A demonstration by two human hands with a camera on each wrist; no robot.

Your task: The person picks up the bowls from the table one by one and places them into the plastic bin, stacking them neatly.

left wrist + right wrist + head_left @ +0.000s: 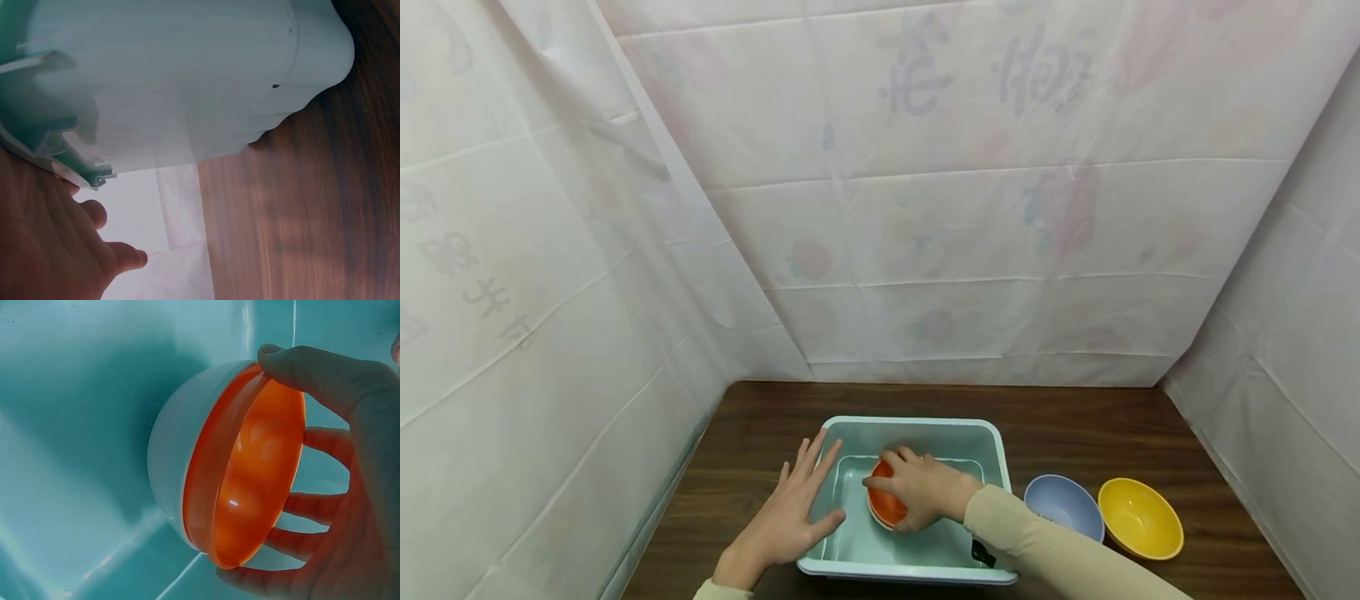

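My right hand (934,490) reaches into a pale green plastic tub (917,572) and grips an orange bowl (889,502) by its rim. In the right wrist view the thumb and fingers spread around the orange bowl (262,469), which sits nested in a white bowl (181,450). The white bowl is close over the tub's floor, and most of it is hidden in the head view. My left hand (790,508) lies at the tub's left rim with its fingers spread and straight. In the left wrist view its fingers overlap the rim beside the tub's outer wall (187,75).
A blue bowl (1064,505) and a yellow bowl (1141,518) stand side by side on the dark wood table (1075,417), right of the tub. A small black object (982,553) shows below the right sleeve. Whitish printed sheets (962,208) hang behind and at both sides.
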